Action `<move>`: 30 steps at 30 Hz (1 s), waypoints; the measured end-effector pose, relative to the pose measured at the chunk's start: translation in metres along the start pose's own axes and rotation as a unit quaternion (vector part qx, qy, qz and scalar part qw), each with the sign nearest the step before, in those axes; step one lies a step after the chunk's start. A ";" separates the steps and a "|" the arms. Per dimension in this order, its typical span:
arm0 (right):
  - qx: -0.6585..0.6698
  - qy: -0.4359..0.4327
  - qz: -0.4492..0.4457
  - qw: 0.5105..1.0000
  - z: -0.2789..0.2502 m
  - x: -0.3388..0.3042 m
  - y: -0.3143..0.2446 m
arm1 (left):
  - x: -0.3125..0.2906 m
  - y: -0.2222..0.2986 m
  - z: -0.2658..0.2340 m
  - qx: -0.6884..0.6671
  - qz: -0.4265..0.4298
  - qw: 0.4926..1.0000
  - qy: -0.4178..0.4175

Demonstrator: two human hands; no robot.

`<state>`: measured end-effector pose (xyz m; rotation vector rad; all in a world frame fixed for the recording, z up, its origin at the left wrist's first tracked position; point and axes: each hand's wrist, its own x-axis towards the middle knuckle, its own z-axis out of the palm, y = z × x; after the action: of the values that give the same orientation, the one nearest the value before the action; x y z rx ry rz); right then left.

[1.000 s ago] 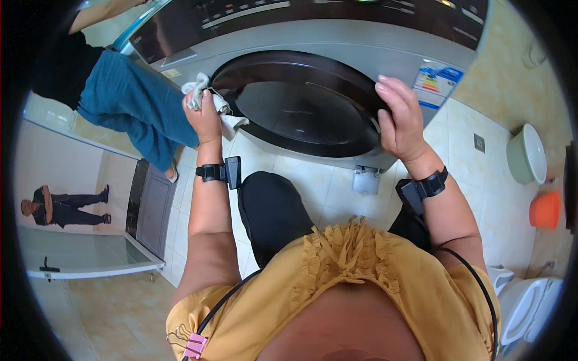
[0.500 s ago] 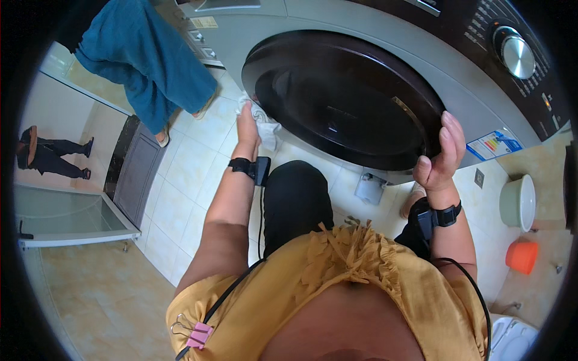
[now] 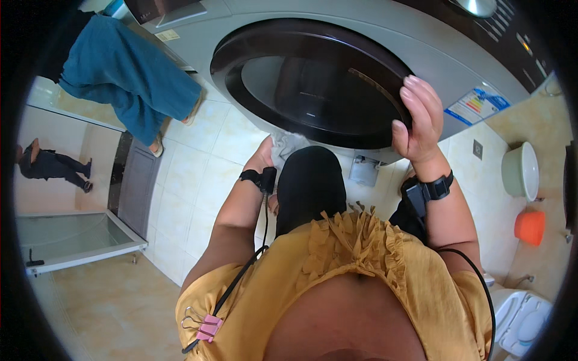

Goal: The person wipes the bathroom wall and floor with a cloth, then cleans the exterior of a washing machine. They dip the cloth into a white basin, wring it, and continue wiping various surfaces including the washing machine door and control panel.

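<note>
A front-loading washing machine (image 3: 361,33) fills the far side, its round dark door (image 3: 319,90) facing me. My left hand (image 3: 263,155) is closed round a crumpled whitish-grey cloth (image 3: 288,147), just below the door's lower left rim and beside my knee. Part of the cloth and the fingertips are hidden. Against the door's right rim rests my right hand (image 3: 421,123), its fingers stretched out and the thumb apart, holding nothing.
Pale tiles (image 3: 205,141) cover the floor. At the far left stands another person in teal trousers (image 3: 132,72). A grey mat (image 3: 141,186) lies left. To the right are a pale green basin (image 3: 521,171), an orange container (image 3: 529,228) and a white toilet (image 3: 524,319).
My left hand has brought the cloth from the door's left edge nearer and rightward, below the rim. My right hand stays on the right rim. The whole view has shifted slightly.
</note>
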<state>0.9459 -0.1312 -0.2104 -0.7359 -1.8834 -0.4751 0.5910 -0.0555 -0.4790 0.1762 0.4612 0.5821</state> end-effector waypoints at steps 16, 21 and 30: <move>0.021 -0.014 0.057 0.998 -0.015 -0.001 -0.009 | -0.081 0.085 0.209 0.830 0.532 -0.130 0.107; 0.004 -0.011 0.047 0.999 -0.010 0.000 -0.007 | -0.065 0.078 0.140 0.824 0.520 0.035 0.222; -0.022 0.001 0.022 1.000 -0.002 -0.005 0.001 | -0.002 -0.007 -0.077 0.801 0.150 0.539 0.213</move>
<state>0.9493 -0.1336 -0.2137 -0.8026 -1.8560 -0.4905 0.5571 -0.0599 -0.5479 1.9858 1.3878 0.3384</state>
